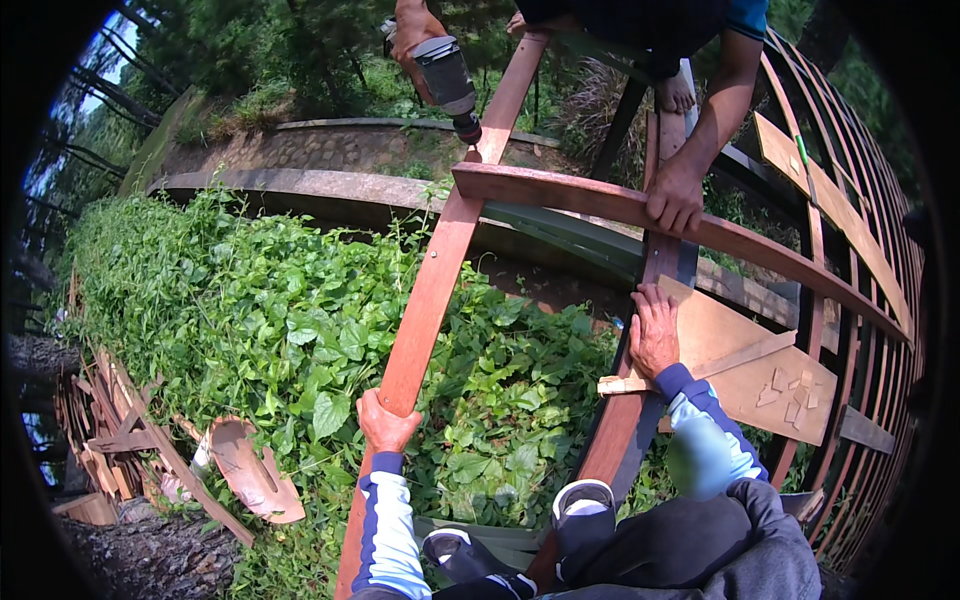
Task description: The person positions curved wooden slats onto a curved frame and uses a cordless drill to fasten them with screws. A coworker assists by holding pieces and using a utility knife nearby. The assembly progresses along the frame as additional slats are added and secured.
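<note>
My left hand (388,422) is closed around the edge of a long reddish-brown wooden plank (430,285) that runs away from me. With fingers stretched forward, my right hand (655,330) lies on a dark red beam (622,425), beside a light brown board (755,335). A narrow wooden strip (745,355) crosses that board near my wrist. Across from me, a co-worker's hand holds a cordless drill (447,80), its tip at the long plank. The co-worker's other hand (676,195) presses on a curved-looking crosswise plank (560,190), whose end meets the long one.
Leafy green plants (300,310) fill the space below the frame. Scrap wood (120,440) is piled at the left, near a brown scooped piece (250,470). A slatted frame (870,230) rises on the right. Small wood chips (790,395) lie on the board. My shoes (583,515) are at the beam.
</note>
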The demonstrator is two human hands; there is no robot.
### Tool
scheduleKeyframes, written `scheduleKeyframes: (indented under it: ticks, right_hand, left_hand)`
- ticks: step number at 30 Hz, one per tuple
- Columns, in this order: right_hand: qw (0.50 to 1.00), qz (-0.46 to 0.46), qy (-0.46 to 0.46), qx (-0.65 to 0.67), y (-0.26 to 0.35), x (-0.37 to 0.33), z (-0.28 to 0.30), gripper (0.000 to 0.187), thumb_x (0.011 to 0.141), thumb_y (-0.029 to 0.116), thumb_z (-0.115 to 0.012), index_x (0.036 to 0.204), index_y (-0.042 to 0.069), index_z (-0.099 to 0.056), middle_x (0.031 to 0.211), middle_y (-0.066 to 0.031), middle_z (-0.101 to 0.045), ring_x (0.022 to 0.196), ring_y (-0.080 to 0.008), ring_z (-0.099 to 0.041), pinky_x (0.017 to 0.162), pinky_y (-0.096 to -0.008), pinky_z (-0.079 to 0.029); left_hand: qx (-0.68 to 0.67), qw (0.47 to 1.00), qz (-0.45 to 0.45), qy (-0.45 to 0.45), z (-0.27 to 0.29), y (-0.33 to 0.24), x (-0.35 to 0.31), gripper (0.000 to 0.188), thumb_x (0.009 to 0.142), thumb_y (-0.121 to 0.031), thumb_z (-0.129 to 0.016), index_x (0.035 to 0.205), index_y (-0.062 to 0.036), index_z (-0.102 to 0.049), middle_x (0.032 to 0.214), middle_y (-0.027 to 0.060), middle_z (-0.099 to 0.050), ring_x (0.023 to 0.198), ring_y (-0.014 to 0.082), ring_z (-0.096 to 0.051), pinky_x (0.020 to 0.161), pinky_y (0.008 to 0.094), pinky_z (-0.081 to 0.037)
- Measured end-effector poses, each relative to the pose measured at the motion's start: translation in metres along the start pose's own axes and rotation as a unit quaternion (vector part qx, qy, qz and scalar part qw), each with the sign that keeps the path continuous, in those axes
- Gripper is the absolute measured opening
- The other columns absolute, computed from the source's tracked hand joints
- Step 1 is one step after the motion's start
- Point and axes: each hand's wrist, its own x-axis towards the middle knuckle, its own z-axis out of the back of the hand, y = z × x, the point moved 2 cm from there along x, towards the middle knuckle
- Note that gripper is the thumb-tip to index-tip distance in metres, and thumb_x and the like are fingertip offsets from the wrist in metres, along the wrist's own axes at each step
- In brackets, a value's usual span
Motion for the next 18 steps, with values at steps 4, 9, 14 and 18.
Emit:
scheduleKeyframes:
  ticks: [4, 9, 14, 18]
  right_hand:
    - [1.000, 0.004, 0.000, -0.002, 0.0001, 0.0002, 0.0003, 0.039, 0.083, 0.009, -0.055, 0.121, 0.003, -0.051, 0.130, -0.0135, -0.046, 0.128, -0.0321, -0.040, 0.109, -0.0531, -0.027]
    - [1.000, 0.003, 0.002, -0.001, -0.0001, -0.0001, 0.0009, 0.039, 0.083, 0.008, -0.055, 0.121, 0.003, -0.051, 0.130, -0.0138, -0.046, 0.128, -0.0320, -0.040, 0.109, -0.0531, -0.027]
    - [1.000, 0.006, 0.000, -0.002, 0.0000, 0.0006, 0.0005, 0.038, 0.083, 0.008, -0.055, 0.121, 0.003, -0.051, 0.129, -0.0142, -0.046, 0.128, -0.0323, -0.040, 0.109, -0.0532, -0.027]
    - [1.000, 0.005, 0.003, -0.002, -0.0001, 0.0000, 0.0001, 0.039, 0.083, 0.008, -0.055, 0.121, 0.003, -0.051, 0.130, -0.0141, -0.047, 0.128, -0.0324, -0.040, 0.109, -0.0533, -0.027]
  left_hand:
    - [-0.003, 1.000, -0.008, -0.003, 0.0006, -0.0010, 0.0000, 0.059, 0.047, -0.019, -0.081, 0.096, -0.0055, -0.052, 0.092, 0.0151, -0.056, 0.093, 0.0342, -0.054, 0.082, 0.0445, -0.048]
    - [-0.013, 1.000, -0.005, -0.012, 0.0007, -0.0015, -0.0005, 0.057, 0.046, -0.018, -0.081, 0.094, -0.0052, -0.052, 0.091, 0.0152, -0.056, 0.092, 0.0350, -0.054, 0.082, 0.0450, -0.048]
    - [-0.011, 1.000, -0.024, -0.016, 0.0012, -0.0021, -0.0003, 0.057, 0.046, -0.019, -0.081, 0.094, -0.0051, -0.052, 0.091, 0.0152, -0.056, 0.092, 0.0356, -0.054, 0.082, 0.0454, -0.048]
    - [-0.010, 1.000, -0.016, -0.011, 0.0015, -0.0023, -0.0003, 0.058, 0.046, -0.019, -0.081, 0.095, -0.0051, -0.052, 0.091, 0.0151, -0.057, 0.093, 0.0356, -0.054, 0.083, 0.0454, -0.048]
